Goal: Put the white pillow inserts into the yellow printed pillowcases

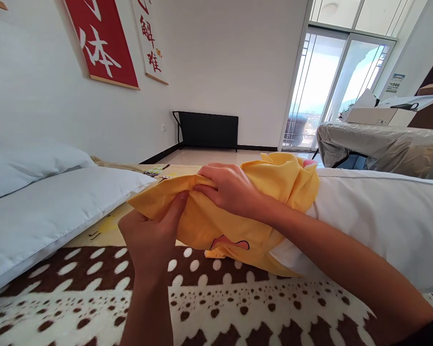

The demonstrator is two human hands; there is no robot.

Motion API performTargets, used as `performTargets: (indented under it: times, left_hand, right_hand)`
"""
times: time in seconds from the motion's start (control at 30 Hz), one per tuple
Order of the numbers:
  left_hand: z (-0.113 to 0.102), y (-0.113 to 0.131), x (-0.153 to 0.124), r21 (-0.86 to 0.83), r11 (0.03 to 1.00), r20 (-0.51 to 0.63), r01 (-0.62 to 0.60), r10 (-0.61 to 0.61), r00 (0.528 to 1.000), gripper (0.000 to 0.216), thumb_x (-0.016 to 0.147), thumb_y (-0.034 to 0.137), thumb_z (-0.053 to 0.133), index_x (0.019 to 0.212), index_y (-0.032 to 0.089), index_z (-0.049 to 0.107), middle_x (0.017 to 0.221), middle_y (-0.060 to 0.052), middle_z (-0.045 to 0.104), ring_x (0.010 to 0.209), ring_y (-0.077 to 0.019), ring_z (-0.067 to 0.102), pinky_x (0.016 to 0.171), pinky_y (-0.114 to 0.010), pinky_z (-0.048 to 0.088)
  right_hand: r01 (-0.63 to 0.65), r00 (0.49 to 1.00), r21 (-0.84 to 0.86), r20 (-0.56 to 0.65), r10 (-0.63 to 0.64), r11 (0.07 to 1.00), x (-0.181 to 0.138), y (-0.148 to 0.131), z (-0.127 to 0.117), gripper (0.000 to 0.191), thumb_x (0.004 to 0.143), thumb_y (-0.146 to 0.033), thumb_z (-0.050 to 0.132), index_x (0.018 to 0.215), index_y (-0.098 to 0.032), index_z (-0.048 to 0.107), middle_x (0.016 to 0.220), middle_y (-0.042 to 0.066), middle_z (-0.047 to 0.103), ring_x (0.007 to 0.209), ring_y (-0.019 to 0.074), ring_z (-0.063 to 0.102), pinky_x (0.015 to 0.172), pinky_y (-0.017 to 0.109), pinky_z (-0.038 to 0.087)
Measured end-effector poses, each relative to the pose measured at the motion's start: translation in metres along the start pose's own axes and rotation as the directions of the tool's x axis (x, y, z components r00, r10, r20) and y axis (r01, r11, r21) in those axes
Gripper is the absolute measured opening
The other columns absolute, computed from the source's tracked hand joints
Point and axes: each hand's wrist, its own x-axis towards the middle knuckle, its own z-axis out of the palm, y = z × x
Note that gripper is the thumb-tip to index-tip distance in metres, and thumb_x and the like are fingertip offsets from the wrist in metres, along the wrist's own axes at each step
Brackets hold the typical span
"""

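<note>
A yellow pillowcase (274, 180) with a cartoon print covers one end of a white pillow (382, 221) that lies across the bed. My right hand (231, 187) is closed on a bunched fold of the yellow cloth at its top edge. My left hand (149, 235) pinches the same cloth lower down, thumb pressed into the fabric near the case's left end. The two hands are close together, nearly touching. The rest of the pillow sticks out bare to the right.
A brown and white spotted blanket (220, 298) covers the bed in front of me. Two white pillows (50, 202) lie at the left by the wall. A black radiator (207, 129), glass doors and a plastic-covered piece of furniture (378, 144) with boxes stand beyond.
</note>
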Motion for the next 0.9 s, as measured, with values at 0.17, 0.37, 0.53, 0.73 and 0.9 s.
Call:
performTargets:
  times: [0.17,0.37,0.53,0.73,0.9]
  left_hand:
    - [-0.003,0.006,0.003,-0.136,0.983,0.143,0.120,-0.100,0.985,0.035,0.052,0.029,0.085,0.083,0.017,0.074,0.090,-0.002,0.073,0.086,-0.0213,0.066,0.069,-0.027,0.055]
    - [-0.001,-0.001,0.005,-0.201,0.978,0.274,0.045,0.012,0.962,0.029,0.060,0.027,0.082,0.086,0.017,0.073,0.090,-0.003,0.073,0.083,-0.0192,0.065,0.070,-0.026,0.053]
    - [-0.003,-0.009,0.006,-0.083,0.996,0.297,-0.045,0.068,0.952,0.021,0.064,0.031,0.078,0.080,0.019,0.071,0.070,0.002,0.067,0.066,-0.0126,0.059,0.054,-0.019,0.047]
    - [-0.008,-0.026,0.016,-0.068,0.987,0.411,-0.145,0.160,0.897,0.020,0.064,0.030,0.078,0.077,0.019,0.069,0.072,0.002,0.065,0.063,-0.0125,0.057,0.055,-0.021,0.047]
    - [-0.013,-0.033,0.025,-0.190,0.982,0.503,-0.021,0.116,0.856,0.030,0.062,0.027,0.078,0.089,0.020,0.070,0.087,-0.004,0.068,0.082,-0.0222,0.063,0.066,-0.028,0.053]
  right_hand:
    - [0.012,1.000,0.035,-0.009,-0.012,0.999,-0.001,-0.002,0.001,0.016,0.090,-0.028,0.049,0.080,-0.018,0.057,0.081,0.003,0.060,0.076,0.0154,0.053,0.063,0.028,0.034]
    - [0.018,0.999,0.046,0.027,-0.019,0.999,-0.001,-0.003,0.000,0.015,0.089,-0.026,0.050,0.080,-0.019,0.059,0.084,0.003,0.062,0.077,0.0158,0.054,0.063,0.028,0.034]
    - [0.019,0.998,0.063,0.055,-0.022,0.998,-0.002,-0.004,-0.003,0.019,0.091,-0.028,0.048,0.079,-0.020,0.061,0.084,0.003,0.062,0.078,0.0153,0.054,0.064,0.028,0.035]
    - [0.107,0.991,0.015,0.074,-0.108,0.994,-0.002,-0.003,-0.006,0.023,0.090,-0.025,0.049,0.071,-0.018,0.059,0.078,0.002,0.056,0.076,0.0142,0.049,0.067,0.028,0.034]
    - [0.122,0.992,-0.076,0.049,-0.118,0.990,0.000,0.010,-0.012,0.016,0.088,-0.028,0.056,0.078,-0.018,0.062,0.082,0.002,0.057,0.081,0.0154,0.048,0.075,0.030,0.032]
